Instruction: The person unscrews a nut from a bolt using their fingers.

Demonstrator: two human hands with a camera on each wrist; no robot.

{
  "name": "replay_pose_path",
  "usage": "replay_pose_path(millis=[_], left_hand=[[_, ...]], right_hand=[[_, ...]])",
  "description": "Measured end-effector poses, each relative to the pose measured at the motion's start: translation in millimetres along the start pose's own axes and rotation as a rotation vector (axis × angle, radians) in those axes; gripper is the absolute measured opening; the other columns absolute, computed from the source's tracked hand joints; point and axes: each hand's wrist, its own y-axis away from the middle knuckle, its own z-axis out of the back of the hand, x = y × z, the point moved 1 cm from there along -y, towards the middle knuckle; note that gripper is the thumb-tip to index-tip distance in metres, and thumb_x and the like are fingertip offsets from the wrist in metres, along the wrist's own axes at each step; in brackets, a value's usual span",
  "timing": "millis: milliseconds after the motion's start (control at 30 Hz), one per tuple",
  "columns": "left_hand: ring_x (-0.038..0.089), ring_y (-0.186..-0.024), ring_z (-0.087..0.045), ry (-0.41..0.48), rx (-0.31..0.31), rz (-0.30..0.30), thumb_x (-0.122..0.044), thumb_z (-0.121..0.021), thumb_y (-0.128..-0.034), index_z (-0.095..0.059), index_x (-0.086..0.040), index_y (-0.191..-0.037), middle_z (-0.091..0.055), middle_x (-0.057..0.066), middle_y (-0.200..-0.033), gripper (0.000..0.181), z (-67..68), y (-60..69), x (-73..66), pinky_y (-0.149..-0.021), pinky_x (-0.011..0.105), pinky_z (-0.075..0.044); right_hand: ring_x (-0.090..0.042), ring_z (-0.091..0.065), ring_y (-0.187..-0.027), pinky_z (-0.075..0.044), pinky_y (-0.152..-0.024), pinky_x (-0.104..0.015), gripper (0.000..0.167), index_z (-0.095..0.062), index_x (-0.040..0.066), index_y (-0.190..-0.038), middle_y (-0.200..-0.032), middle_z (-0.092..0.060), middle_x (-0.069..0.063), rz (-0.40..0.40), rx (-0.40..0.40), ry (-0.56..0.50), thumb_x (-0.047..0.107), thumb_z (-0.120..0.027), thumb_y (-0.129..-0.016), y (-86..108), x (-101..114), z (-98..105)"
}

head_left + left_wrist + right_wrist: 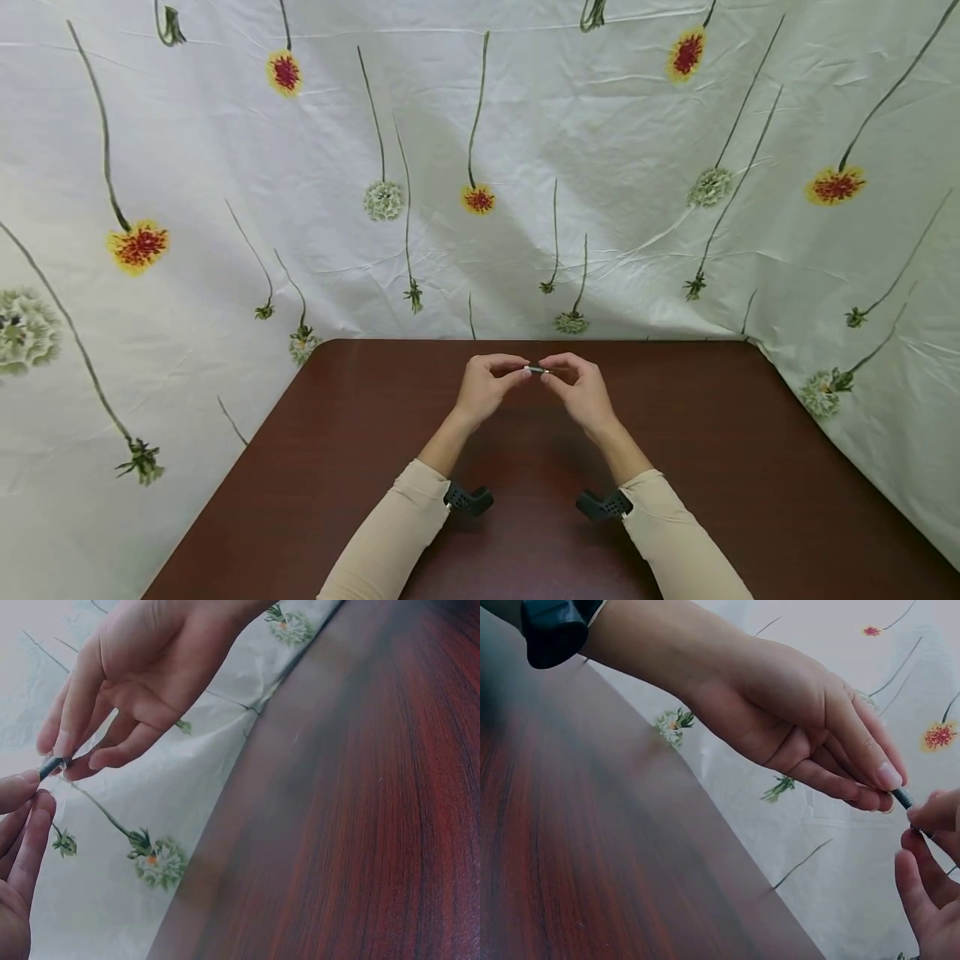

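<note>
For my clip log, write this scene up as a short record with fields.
Object: small dark rod, ridged in the right wrist view
Left side: left hand pinches one end in its fingertips
Right side: right hand pinches the other end
Surface: reddish-brown table
Backdrop: flower-print cloth beyond the table
Worn: pale sleeves, dark wrist devices

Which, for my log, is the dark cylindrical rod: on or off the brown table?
Off: left hand and right hand pinch the rod aloft.
</note>
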Motion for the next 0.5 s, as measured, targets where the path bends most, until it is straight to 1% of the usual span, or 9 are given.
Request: replay_pose_path(millis=[67,133,200,300,333,400,500], left_hand=[[0.026,-0.086,-0.074,-0.008,0.0,-0.003,-0.005,-0.08,-0.0914,-0.079,0.004,-0.106,-0.078,0.008,-0.096,0.017,0.1,-0.2,-0.5,-0.074,0.033,-0.059],[0.028,-0.087,-0.074,-0.015,0.0,-0.003,-0.005,-0.08,-0.0912,-0.079,0.003,-0.106,-0.078,0.008,-0.096,0.017,0.2,0.1,-1.4,-0.075,0.036,-0.059],[0.031,-0.088,-0.074,-0.009,-0.004,0.0,-0.005,-0.08,-0.0909,-0.079,0.003,-0.105,-0.078,0.009,-0.096,0.016,0.2,0.4,-1.4,-0.075,0.039,-0.06],[0.035,-0.088,-0.074,0.007,-0.004,0.001,-0.005,-0.08,-0.0909,-0.079,0.003,-0.104,-0.077,0.011,-0.095,0.016,0.4,0.6,-1.1,-0.075,0.038,-0.06],[0.035,-0.088,-0.074,0.013,-0.005,0.003,-0.005,-0.08,-0.091,-0.079,0.003,-0.104,-0.077,0.011,-0.095,0.016,0.4,0.6,-0.8,-0.075,0.037,-0.06],[0.036,-0.088,-0.074,0.02,-0.005,0.002,-0.005,-0.08,-0.091,-0.079,0.004,-0.105,-0.077,0.013,-0.096,0.016,0.3,0.5,-0.5,-0.074,0.033,-0.059],[0.039,-0.089,-0.073,0.03,-0.003,0.003,-0.005,-0.08,-0.0911,-0.078,0.005,-0.106,-0.077,0.017,-0.098,0.018,0.0,0.9,-0.8,-0.075,0.034,-0.06]], right_hand=[[-0.043,-0.065,-0.111,-0.056,-0.082,-0.028,0.029,-0.067,-0.007,-0.124,-0.126,-0.063,-0.026,-0.002,0.007,-0.011,-0.003,-0.072,-0.095,0.1,0.0,-0.3],[-0.041,-0.066,-0.109,-0.057,-0.084,-0.032,0.029,-0.066,-0.006,-0.126,-0.127,-0.063,-0.026,-0.021,0.007,-0.028,0.001,-0.07,-0.098,0.3,0.1,-1.0],[-0.038,-0.068,-0.105,-0.058,-0.087,-0.038,0.027,-0.066,-0.008,-0.125,-0.123,-0.065,-0.026,-0.044,0.008,-0.042,0.005,-0.067,-0.102,0.0,-0.4,-1.6],[-0.033,-0.07,-0.098,-0.057,-0.089,-0.045,0.022,-0.068,-0.01,-0.119,-0.115,-0.067,-0.027,-0.048,0.01,-0.049,0.006,-0.066,-0.103,-0.4,-1.2,-2.1],[-0.032,-0.07,-0.097,-0.057,-0.089,-0.046,0.02,-0.069,-0.009,-0.117,-0.113,-0.067,-0.027,-0.043,0.01,-0.041,0.004,-0.066,-0.102,-0.3,-1.1,-2.1],[-0.031,-0.07,-0.097,-0.058,-0.088,-0.045,0.02,-0.068,-0.009,-0.118,-0.115,-0.066,-0.026,-0.023,0.014,-0.025,0.0,-0.067,-0.1,-0.3,-2.0,-1.9],[-0.038,-0.069,-0.102,-0.058,-0.087,-0.042,0.024,-0.066,-0.006,-0.123,-0.122,-0.064,-0.025,-0.012,0.019,-0.02,-0.001,-0.067,-0.1,-0.1,-2.2,-1.8]])
